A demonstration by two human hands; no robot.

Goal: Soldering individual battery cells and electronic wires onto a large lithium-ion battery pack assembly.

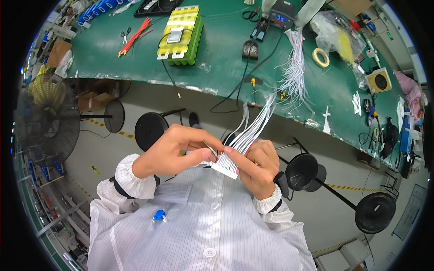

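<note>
A white connector (224, 171) with a row of white wires (254, 131) hangs between my hands, in front of my striped white smock. My left hand (174, 151) pinches a thin, dark-looking wire at the connector's left end, thumb and forefinger close together. On the other side, my right hand (258, 167) is closed around the harness beside the connector, its forefinger lying across the wires. What its curled fingers press on is partly hidden. The wires run up to the bench edge, near a larger bundle of white wires (294, 67) spread on the green bench.
On the green bench (113, 67) stand a yellow-green battery pack (181, 36), red sticks or tubes (134, 37), scissors (125, 36), a tape roll (320, 58) and a device with a lit display (282, 16). Black stools (151, 131) and a fan (47, 122) are around me.
</note>
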